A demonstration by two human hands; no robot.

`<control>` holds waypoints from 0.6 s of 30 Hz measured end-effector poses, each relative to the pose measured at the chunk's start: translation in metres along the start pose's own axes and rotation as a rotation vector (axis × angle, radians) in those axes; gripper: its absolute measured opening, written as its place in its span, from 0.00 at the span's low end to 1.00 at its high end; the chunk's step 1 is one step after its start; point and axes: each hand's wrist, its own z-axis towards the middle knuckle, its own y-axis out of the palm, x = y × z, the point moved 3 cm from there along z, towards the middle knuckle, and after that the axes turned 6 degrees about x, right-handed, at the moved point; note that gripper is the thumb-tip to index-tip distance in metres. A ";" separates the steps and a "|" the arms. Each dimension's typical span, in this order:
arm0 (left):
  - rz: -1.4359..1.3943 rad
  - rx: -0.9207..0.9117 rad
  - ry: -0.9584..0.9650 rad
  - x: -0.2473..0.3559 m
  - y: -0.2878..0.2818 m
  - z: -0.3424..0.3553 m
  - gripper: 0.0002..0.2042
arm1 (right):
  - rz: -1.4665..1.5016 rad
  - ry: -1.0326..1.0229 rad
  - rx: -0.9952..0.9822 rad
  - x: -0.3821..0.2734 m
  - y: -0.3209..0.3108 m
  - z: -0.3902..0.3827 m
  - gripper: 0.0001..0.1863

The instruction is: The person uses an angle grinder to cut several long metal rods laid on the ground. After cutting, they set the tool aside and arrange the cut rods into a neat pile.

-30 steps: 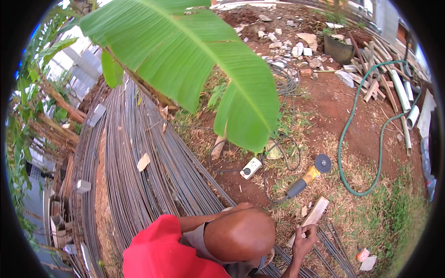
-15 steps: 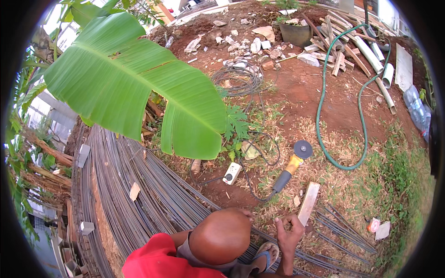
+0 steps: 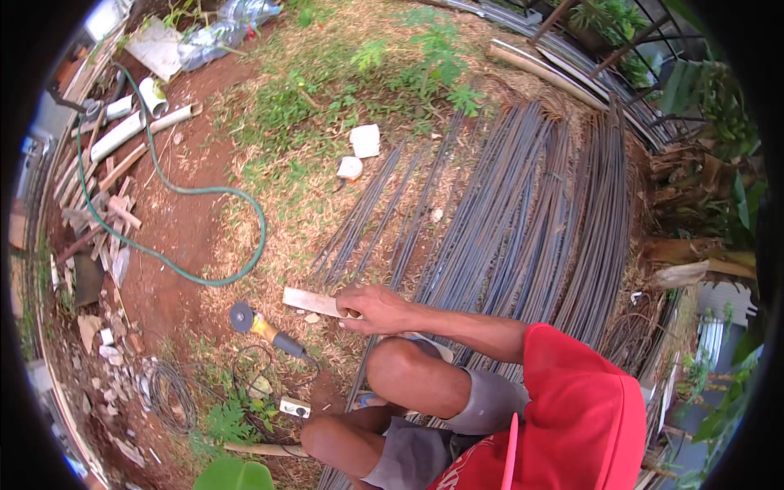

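The right hand (image 3: 376, 309) clamps its fingers on the wooden board (image 3: 308, 300), the angle grinder (image 3: 264, 327) lies unheld on the ground (image 3: 184, 253), and the unseen left hand's fingers cannot be judged.

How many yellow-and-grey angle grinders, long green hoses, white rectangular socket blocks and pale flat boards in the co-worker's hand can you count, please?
Angle grinder: 1
Hose: 1
Socket block: 1
Board: 1
Total: 4

A green hose (image 3: 262, 233) on red soil (image 3: 184, 237), with white pipes (image 3: 118, 137), scrap wood (image 3: 124, 212), stone rubble (image 3: 91, 332) and plastic bottles (image 3: 208, 46).
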 end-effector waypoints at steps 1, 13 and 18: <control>0.056 -0.012 0.014 0.017 -0.028 -0.030 0.13 | 0.039 0.051 0.032 -0.020 -0.023 -0.015 0.13; 0.117 -0.070 -0.116 0.279 -0.160 -0.327 0.09 | 0.120 0.335 0.181 -0.235 -0.237 -0.129 0.15; 0.180 -0.176 0.031 0.409 -0.131 -0.378 0.11 | 0.173 0.487 0.394 -0.254 -0.286 -0.197 0.12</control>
